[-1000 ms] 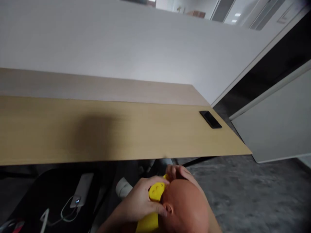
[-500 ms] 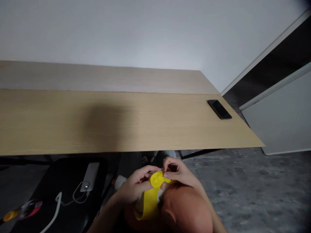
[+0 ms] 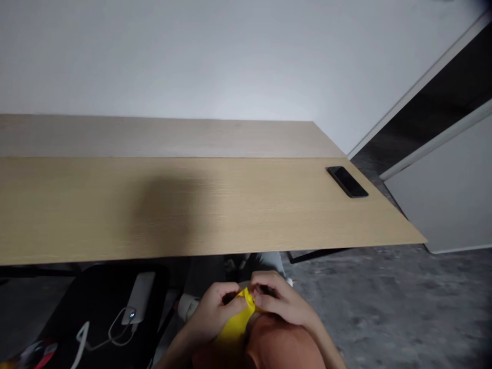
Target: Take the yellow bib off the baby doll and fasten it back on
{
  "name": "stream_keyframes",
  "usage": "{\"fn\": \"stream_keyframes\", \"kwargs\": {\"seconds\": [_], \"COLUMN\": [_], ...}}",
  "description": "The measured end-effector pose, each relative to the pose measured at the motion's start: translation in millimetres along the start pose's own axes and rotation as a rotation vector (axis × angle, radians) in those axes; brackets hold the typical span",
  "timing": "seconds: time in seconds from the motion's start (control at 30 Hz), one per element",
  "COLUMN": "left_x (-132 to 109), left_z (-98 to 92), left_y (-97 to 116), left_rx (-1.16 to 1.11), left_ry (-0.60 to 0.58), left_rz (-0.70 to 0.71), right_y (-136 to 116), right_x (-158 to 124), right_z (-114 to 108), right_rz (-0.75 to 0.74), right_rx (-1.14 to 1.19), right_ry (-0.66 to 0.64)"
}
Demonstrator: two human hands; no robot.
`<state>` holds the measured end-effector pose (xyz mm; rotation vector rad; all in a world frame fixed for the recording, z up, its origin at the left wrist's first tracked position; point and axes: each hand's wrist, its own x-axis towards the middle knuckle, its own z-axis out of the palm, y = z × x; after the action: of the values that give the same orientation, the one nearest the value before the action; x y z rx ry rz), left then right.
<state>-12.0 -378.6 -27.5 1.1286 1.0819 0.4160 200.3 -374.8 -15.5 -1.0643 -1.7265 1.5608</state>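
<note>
Low in the view, my left hand (image 3: 215,310) and my right hand (image 3: 280,300) pinch a yellow plastic strap (image 3: 235,325) from either side. Their fingers meet over its upper end, which they mostly hide. The strap hangs down from my fingers against a bald person's head (image 3: 282,346), which fills the bottom edge of the picture. My hands sit just above this head and seem to touch it, though the contact is hard to judge.
A light wood desk (image 3: 192,205) spans the view, with a black smartphone (image 3: 347,182) on its right end. Below left, a silver power bank (image 3: 138,297) and white cable lie on a black seat. Grey speckled floor (image 3: 384,302) lies right.
My hands have come closer together and now cover the round yellow end seen earlier. The view has levelled since the oldest frame, and less of the strap shows.
</note>
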Motion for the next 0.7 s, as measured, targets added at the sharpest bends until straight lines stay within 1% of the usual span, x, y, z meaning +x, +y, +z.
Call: {"fn": "stream_keyframes", "kwargs": {"seconds": [0.13, 0.23, 0.37, 0.5, 0.6, 0.7], "left_x": [1, 2, 1, -1, -1, 0], "left_z": [-0.1, -1.0, -1.1, -2.3, -3.6, -2.9], "left_y": [9, 11, 11, 12, 11, 10], "left_rx": [0.067, 0.096, 0.104, 0.092, 0.046, 0.031], "left_ry": [-0.015, -0.008, -0.015, -0.045, -0.082, -0.075], "left_rz": [0.044, 0.08, 0.092, 0.101, 0.077, 0.052], "right_y": [1, 2, 7, 17, 22, 23], "right_x": [6, 8, 8, 5, 3, 2], "right_z": [6, 7, 7, 7, 9, 11], "right_rz": [0.027, 0.04, 0.066, 0.097, 0.105, 0.086], "right_rx": [-0.15, -0.183, -0.099, 0.017, 0.004, -0.009], "right_ry": [0.01, -0.003, -0.023, -0.012, -0.002, 0.027]}}
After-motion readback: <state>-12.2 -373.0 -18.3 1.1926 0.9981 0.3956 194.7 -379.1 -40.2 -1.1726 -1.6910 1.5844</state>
